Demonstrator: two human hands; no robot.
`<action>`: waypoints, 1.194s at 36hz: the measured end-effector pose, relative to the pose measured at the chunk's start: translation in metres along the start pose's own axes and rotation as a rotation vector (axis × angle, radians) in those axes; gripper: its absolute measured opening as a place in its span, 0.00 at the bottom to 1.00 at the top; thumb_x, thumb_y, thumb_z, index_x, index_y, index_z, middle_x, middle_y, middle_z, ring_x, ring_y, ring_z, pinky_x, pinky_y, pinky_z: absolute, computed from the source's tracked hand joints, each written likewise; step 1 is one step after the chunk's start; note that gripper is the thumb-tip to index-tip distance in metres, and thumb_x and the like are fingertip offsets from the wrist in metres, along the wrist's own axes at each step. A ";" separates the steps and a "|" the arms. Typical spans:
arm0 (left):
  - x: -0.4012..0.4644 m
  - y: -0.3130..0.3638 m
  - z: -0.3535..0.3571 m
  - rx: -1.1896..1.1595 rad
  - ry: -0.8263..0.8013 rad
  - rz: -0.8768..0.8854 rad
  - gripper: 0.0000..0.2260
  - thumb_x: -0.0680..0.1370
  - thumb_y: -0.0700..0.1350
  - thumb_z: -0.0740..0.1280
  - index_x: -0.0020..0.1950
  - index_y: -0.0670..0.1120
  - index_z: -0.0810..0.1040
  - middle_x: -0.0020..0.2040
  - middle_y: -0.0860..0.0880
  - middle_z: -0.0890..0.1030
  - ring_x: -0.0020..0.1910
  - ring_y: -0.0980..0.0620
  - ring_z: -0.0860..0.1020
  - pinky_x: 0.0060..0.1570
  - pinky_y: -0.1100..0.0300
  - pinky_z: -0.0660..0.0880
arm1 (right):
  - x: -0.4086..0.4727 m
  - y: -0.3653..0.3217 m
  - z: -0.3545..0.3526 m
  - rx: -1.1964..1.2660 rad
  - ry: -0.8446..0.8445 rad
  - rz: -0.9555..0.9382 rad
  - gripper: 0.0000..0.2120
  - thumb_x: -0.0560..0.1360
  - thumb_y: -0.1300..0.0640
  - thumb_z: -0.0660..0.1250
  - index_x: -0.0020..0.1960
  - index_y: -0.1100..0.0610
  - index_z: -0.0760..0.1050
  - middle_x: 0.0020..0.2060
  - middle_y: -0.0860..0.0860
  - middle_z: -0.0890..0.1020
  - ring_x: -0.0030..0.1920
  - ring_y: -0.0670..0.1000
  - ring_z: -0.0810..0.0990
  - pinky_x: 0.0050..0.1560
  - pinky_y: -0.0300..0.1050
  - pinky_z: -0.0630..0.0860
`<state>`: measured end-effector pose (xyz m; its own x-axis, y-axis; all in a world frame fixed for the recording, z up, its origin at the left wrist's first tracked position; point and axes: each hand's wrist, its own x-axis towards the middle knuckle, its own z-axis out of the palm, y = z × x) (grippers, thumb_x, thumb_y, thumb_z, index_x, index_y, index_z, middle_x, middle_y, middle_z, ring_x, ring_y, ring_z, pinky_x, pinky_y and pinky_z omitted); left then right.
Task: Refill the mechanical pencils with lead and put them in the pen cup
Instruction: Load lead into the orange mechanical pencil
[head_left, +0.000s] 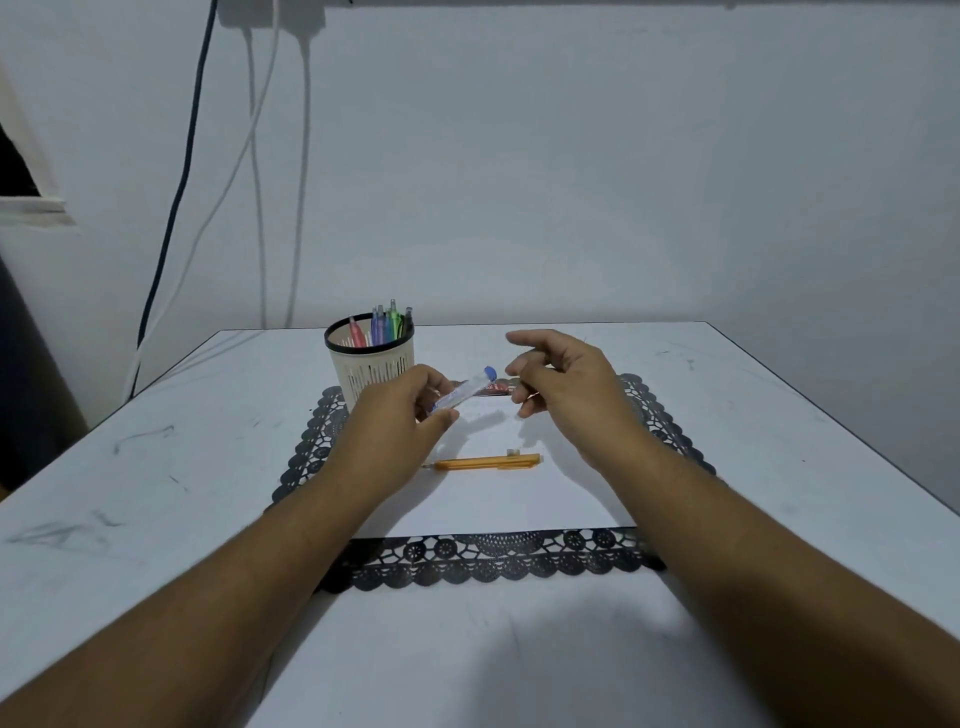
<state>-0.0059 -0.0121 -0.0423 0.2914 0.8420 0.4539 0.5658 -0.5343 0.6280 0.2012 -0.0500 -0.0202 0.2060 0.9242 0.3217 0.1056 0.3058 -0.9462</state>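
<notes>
White walls and a scuffed pale table (727, 415) frame the scene, with cables hanging down the wall behind; on the table lies a black lace mat (488, 558) with a white sheet (493, 499) over it, and that sheet serves as the landmark

Above the far half of the sheet, the left hand (400, 410) grips a clear lead tube (462, 393) with a blue cap, its fingers and thumb curled round the lower end. The tube's long axis slants up and to the right, so the capped end points toward the right hand (561, 384). That hand hovers just beside the cap, not touching it, fingers loosely curled and slightly apart, holding nothing that can be made out.

On the middle of the sheet, nearer the person than both hands, an orange mechanical pencil (485, 462) lies flat, long axis running left to right with the tip to the left; a small pale piece (512, 452), possibly its cap or eraser, rests just beyond its right end. At the sheet's far left corner stands the pen cup (370, 364), already holding several coloured pencils. A dark packet (496, 388) lies at the sheet's far edge, behind the tube.

The right hand is the nearer one to the blue cap, so opening the tube looks like the step in hand, with the orange pencil not yet refilled
</notes>
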 end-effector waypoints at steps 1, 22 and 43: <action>0.001 -0.001 0.001 0.068 -0.007 0.002 0.08 0.78 0.46 0.74 0.57 0.53 0.81 0.44 0.56 0.81 0.43 0.56 0.79 0.44 0.55 0.78 | 0.001 -0.001 -0.002 0.012 0.017 0.009 0.14 0.80 0.69 0.64 0.62 0.59 0.81 0.42 0.56 0.82 0.35 0.51 0.81 0.38 0.46 0.82; -0.014 0.012 0.011 0.415 -0.357 0.245 0.05 0.80 0.54 0.66 0.54 0.58 0.80 0.48 0.61 0.75 0.49 0.60 0.73 0.51 0.56 0.77 | 0.000 0.000 -0.016 -0.151 0.041 0.094 0.05 0.81 0.64 0.65 0.53 0.60 0.79 0.40 0.55 0.87 0.38 0.53 0.85 0.35 0.48 0.83; 0.001 -0.005 -0.002 -0.085 -0.200 0.067 0.06 0.80 0.44 0.71 0.46 0.56 0.82 0.40 0.59 0.82 0.38 0.61 0.77 0.38 0.64 0.71 | -0.001 -0.007 -0.007 0.003 0.121 0.068 0.04 0.80 0.65 0.67 0.52 0.63 0.80 0.41 0.55 0.88 0.35 0.49 0.85 0.38 0.49 0.80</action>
<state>-0.0101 -0.0090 -0.0438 0.4779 0.7979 0.3674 0.4756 -0.5866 0.6555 0.2074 -0.0546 -0.0139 0.3286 0.9083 0.2587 0.0850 0.2444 -0.9659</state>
